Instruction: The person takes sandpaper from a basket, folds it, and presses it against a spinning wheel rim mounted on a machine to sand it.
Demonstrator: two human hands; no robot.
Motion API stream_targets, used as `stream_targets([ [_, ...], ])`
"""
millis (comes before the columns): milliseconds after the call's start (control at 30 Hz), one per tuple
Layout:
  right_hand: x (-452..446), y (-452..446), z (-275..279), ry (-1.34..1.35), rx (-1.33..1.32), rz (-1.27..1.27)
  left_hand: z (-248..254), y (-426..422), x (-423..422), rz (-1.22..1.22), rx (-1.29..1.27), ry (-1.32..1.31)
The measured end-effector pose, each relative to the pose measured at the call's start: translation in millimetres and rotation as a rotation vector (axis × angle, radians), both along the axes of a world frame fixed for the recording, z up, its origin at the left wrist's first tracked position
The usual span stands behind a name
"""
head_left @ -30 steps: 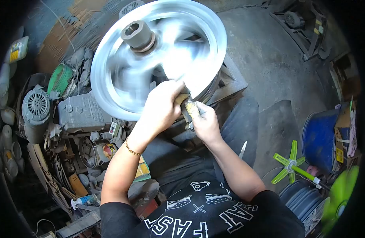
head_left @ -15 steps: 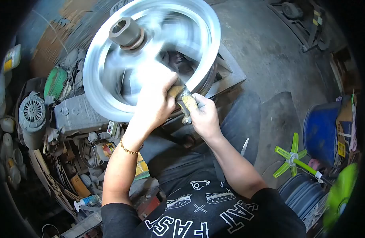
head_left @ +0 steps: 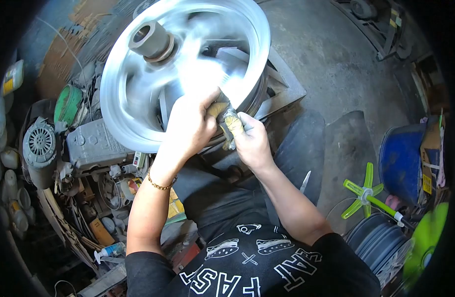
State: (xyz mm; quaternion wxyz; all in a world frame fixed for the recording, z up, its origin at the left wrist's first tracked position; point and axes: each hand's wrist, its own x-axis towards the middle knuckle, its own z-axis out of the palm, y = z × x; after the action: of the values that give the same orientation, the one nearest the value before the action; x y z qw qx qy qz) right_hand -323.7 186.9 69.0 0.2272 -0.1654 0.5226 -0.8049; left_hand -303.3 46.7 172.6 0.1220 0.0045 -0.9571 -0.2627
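A bright silver wheel rim (head_left: 113,123) spins on a machine, its spokes smeared by motion. A large nut (head_left: 149,39) sits at its hub. My left hand (head_left: 189,121), with a chain bracelet (head_left: 161,185) at the wrist, is closed on a worn, crumpled piece of yellow-and-grey sandpaper (head_left: 231,122) at the rim's lower right edge. My right hand (head_left: 252,141) pinches the other end of the same piece. Glare and my fingers hide exactly where the sandpaper meets the metal.
An electric motor (head_left: 41,140) and grey gearbox housing (head_left: 96,143) stand left of the wheel. Clutter and bottles (head_left: 111,251) fill the lower left. To the right are a blue tub (head_left: 400,163), a green fan (head_left: 366,194) and stacked grey rims (head_left: 373,237).
The wheel keeps turning, with its spokes blurred differently. Both hands have shifted slightly left, still gripping the sandpaper at the rim, and the glare on the wheel has grown.
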Motion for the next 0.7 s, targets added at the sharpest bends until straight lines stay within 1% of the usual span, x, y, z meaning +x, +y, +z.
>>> stream_targets([
  [33, 0.8, 1.1, 1.8, -0.006, -0.005, -0.002, -0.2, -0.7, 0.3, -0.007, -0.019, 0.007],
  [67, 0.1, 3.9, 5.7, -0.021, 0.048, 0.018, 0.4, -1.2, 0.4, -0.012, -0.038, 0.017],
  [100, -0.9, 5.1, 8.4, -0.034, 0.102, 0.037, 10.6, 2.4, -1.4, -0.024, 0.034, -0.063],
  [233, 0.1, 0.4, 0.6, 0.02, 0.085, 0.004, 4.1, 0.8, -1.9, -0.027, 0.053, -0.009],
  [300, 2.1, -3.3, 1.5, 0.028, 0.037, -0.088, 2.9, 1.4, -1.8, -0.013, 0.025, -0.019],
  [367, 0.5, -1.6, 0.1, 0.032, 0.054, -0.078, 3.6, 2.2, -3.9, -0.005, -0.003, -0.033],
  [467, 1.5, -2.3, -1.2, 0.043, 0.058, -0.1, 6.8, 2.7, -6.9, -0.041, 0.067, -0.053],
  [567, -0.2, -2.4, -0.3, 0.043, 0.041, -0.12, -4.1, 1.4, -8.3, -0.031, -0.042, 0.025],
  [667, -1.7, -2.3, -3.8, 0.029, 0.058, -0.104, 6.2, 7.4, -11.9, -0.061, -0.025, -0.01],
  [700, -1.9, -2.8, -5.0, 0.019, 0.079, -0.097, 7.1, 8.4, -10.6, -0.051, 0.027, -0.031],
])
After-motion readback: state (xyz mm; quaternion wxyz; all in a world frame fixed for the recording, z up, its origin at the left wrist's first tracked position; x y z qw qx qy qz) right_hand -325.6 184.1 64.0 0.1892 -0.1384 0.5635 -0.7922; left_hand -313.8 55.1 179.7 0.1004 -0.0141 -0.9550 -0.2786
